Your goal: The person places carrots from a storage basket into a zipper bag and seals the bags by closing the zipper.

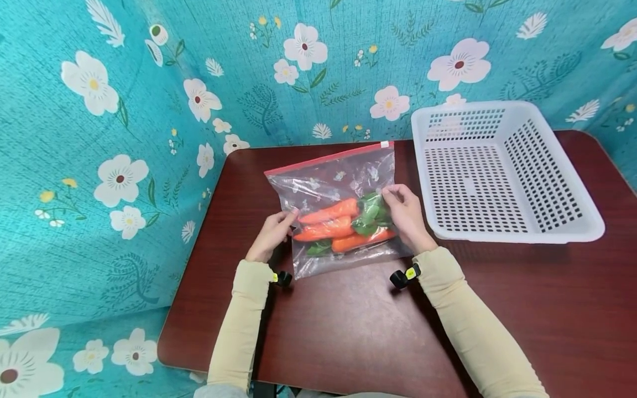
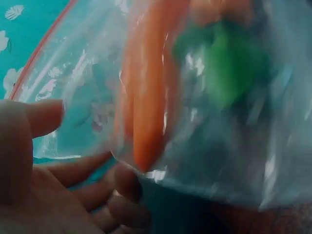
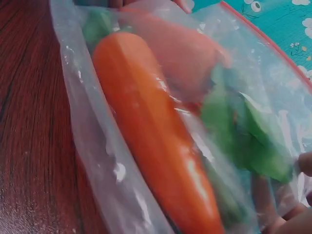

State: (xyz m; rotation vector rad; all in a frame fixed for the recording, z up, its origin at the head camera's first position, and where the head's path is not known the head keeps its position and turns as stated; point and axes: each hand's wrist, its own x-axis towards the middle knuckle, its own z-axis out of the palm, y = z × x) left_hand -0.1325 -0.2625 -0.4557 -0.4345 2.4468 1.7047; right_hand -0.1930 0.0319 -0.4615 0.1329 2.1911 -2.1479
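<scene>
A clear zip bag (image 1: 330, 177) with a red strip along its top and a white slider at the right corner hangs tilted over the table. Inside lie three orange carrots (image 1: 325, 228) with green leaves (image 1: 368, 215), seen through the plastic. My left hand (image 1: 271, 235) holds the bag's left edge, its thumb in front and fingers behind; the left wrist view shows a carrot tip (image 2: 148, 151) beside those fingers. On the opposite edge, my right hand (image 1: 405, 215) pinches the plastic near the leaves. A large carrot (image 3: 151, 131) fills the right wrist view, where that hand shows only partly.
A white perforated plastic basket (image 1: 572, 166) stands at the right, partly behind my right hand. The dark red wooden table (image 1: 343, 326) has rounded corners. A teal flowered cloth (image 1: 348, 72) hangs behind the table and along its left side.
</scene>
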